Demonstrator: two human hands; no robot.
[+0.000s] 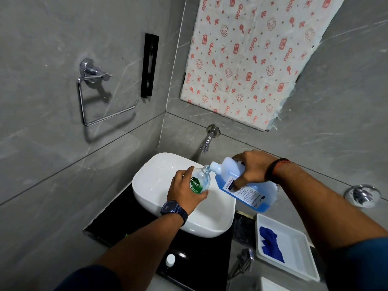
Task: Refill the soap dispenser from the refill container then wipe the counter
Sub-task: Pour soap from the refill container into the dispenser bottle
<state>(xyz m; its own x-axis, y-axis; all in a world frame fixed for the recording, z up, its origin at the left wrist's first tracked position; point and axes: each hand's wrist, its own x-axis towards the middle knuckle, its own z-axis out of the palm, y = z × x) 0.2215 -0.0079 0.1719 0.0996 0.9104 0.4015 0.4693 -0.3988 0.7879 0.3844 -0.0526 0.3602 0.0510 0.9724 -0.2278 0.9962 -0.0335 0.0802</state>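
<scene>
My left hand [184,191] grips a small clear soap dispenser bottle [200,180] with a green label, held over the white basin [151,185]. Its pump top is off and its neck is open. My right hand [253,170] holds a large translucent refill container [249,190] half full of blue liquid, tilted left. The container's open spout touches the dispenser's neck. A white cap [170,260] lies on the black counter [199,261] near its front edge. A blue cloth [270,244] lies in a white tray [302,263] at the right.
A chrome tap [206,141] juts from the grey tiled wall above the basin. A chrome towel ring [98,97] hangs on the left wall. A chrome fitting [362,195] sits on the right wall, and a hose sprayer [244,257] hangs beside the counter.
</scene>
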